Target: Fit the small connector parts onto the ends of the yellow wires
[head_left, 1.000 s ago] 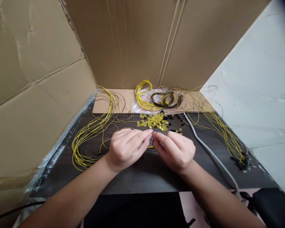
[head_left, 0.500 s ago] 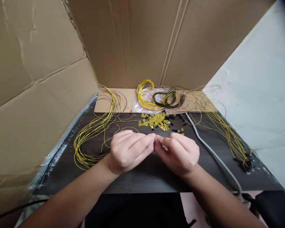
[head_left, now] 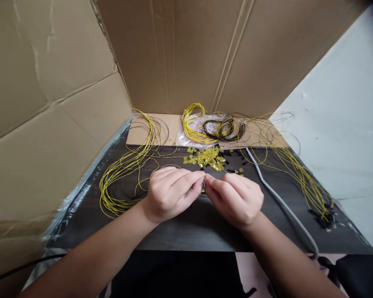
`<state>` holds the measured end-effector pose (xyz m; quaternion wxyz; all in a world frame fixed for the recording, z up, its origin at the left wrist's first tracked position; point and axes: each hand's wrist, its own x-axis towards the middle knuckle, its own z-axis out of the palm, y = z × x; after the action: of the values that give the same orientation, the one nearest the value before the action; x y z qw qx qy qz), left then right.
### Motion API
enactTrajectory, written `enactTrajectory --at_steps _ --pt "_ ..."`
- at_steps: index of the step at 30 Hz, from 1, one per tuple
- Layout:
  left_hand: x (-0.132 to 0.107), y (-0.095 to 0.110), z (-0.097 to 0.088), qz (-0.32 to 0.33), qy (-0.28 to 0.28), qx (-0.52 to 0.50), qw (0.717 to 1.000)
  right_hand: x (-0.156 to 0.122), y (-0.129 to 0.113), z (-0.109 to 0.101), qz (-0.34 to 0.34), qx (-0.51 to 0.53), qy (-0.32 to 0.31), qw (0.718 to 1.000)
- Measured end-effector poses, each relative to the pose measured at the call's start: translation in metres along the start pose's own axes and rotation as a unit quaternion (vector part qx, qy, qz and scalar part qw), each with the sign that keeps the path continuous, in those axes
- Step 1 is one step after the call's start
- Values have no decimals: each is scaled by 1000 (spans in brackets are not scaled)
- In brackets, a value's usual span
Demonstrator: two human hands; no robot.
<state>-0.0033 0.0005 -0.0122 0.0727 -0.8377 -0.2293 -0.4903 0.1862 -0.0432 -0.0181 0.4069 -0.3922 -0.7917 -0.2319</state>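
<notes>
My left hand [head_left: 170, 194] and my right hand [head_left: 236, 198] meet fingertip to fingertip over the dark tabletop [head_left: 186, 227]. Both are pinched closed on a small piece where a thin yellow wire ends; the piece itself is too small and hidden to name. Just beyond my fingers lies a heap of small yellow plastic connectors [head_left: 207, 158] with a few black ones beside it. A bundle of long yellow wires [head_left: 124, 174] loops on the table to the left of my left hand.
Cardboard walls [head_left: 49, 103] close in the left and back. Coiled yellow and black wires [head_left: 214, 128] lie on a plastic bag at the back. More yellow wires [head_left: 301, 178] trail down the right. A grey cable [head_left: 282, 203] crosses the table's right side.
My hands have stayed pinched together and shifted slightly right and up in the picture as the camera moved. The wire piles have not changed.
</notes>
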Motion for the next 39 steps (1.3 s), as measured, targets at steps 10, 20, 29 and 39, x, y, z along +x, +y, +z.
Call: enactTrajectory --at_steps 10,20,29,39 --pt "3 2 -4 13 8 24 1000 12 -8 0 75 57 17 995" --pt "2 5 -4 -29 15 -34 999 14 -10 -2 110 70 40 991" --pt "-1 8 1 -141 70 -223 962 19 -9 -7 219 251 22 943" --pt "-4 19 13 -238 44 -406 881 17 -16 3 339 418 33 842"
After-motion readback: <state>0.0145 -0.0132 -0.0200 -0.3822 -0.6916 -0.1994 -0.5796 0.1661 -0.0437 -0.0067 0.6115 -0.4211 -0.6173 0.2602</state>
